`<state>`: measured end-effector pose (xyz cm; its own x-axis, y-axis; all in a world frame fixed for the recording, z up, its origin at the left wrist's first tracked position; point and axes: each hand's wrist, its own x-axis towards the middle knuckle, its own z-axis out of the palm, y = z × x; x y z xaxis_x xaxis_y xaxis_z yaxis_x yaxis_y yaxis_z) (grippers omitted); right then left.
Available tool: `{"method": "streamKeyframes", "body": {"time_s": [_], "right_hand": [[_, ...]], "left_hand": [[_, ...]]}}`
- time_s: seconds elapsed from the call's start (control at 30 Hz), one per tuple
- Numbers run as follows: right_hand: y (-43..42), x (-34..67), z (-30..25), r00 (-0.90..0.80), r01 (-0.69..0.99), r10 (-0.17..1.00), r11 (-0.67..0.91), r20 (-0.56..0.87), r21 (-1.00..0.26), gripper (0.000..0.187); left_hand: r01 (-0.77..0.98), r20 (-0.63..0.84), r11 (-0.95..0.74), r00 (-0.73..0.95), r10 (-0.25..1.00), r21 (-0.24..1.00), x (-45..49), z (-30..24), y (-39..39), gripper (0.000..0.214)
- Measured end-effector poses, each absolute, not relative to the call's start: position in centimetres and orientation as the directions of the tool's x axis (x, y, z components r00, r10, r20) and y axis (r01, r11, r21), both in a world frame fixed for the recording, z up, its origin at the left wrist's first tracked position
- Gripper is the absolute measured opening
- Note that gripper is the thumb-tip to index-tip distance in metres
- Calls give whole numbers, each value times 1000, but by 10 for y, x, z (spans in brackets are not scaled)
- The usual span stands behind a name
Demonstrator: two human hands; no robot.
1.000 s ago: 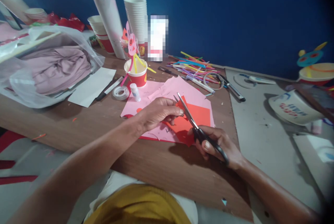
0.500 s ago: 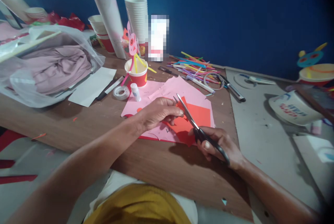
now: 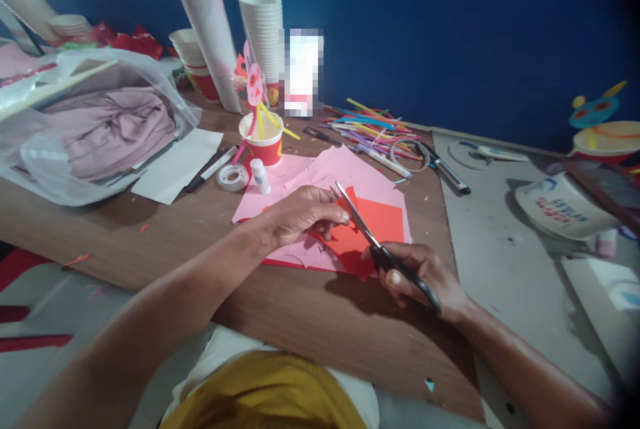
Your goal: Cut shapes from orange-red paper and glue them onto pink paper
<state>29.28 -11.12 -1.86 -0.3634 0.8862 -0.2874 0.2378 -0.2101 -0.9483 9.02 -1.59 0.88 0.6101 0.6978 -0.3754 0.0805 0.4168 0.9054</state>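
Observation:
My right hand is wrapped round the black handles of a pair of scissors. The blades point up and left, slightly parted at the tips. Close to the blades, my left hand has its thumb and fingers pinched on a small piece of orange paper, mostly hidden by the fingers. Beneath both hands lies a larger sheet of orange paper, on top of pink paper sheets. A glue stick stands on the pink paper, left of the scissors.
Behind the paper is a paper cup with a pink cut-out figure. A tape roll, colourful pipe cleaners, markers and a stack of cups surround it. A plastic bag lies left; a white bowl-shaped container lies right.
The scissor tips and my left fingertips have shifted very slightly left. Both hands keep their grips, and the things around them stay put.

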Motion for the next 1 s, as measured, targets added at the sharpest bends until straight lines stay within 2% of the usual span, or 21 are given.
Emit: {"method": "streamKeyframes", "body": {"time_s": [0.27,0.47,0.83,1.0], "right_hand": [[-110,297,-18,-435,264,856,-176,-280,-948,45],[-111,297,-18,-429,258,855,-195,-293,-946,42],[-111,293,-14,-364,258,864,-265,-348,-929,44],[-109,290,-16,-276,219,908,-261,-316,-940,51]], "left_hand": [[121,-413,448,646,642,886,90,11,-14,4],[129,-420,458,662,621,880,91,11,-14,11],[119,-418,464,662,622,878,91,13,-14,12],[30,-398,486,618,678,873,93,10,-17,13]]}}
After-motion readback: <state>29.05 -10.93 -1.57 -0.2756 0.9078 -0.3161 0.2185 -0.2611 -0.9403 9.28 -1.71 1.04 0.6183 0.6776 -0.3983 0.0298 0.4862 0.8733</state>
